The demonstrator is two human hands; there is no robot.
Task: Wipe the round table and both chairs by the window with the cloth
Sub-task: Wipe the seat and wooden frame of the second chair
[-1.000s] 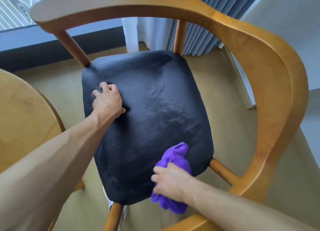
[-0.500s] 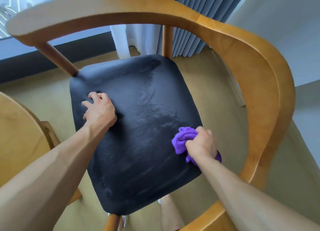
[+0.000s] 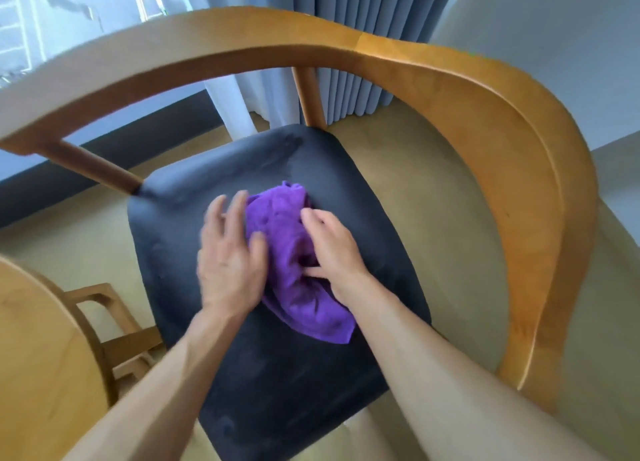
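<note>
Olive floor (image 3: 426, 183), grey-blue pleated curtains (image 3: 363, 45) beside a daylit window (image 3: 69, 17), perhaps a white sheer.

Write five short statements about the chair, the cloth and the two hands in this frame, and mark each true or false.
1. The purple cloth lies on the black seat of the chair. True.
2. Only the right hand touches the cloth. False: the left hand is at its left edge too, thumb against it.
3. The chair has a curved wooden backrest. True.
4. The cloth hangs over the backrest. False: it lies on the seat.
5. The edge of a wooden table shows at the lower left. True.
</note>
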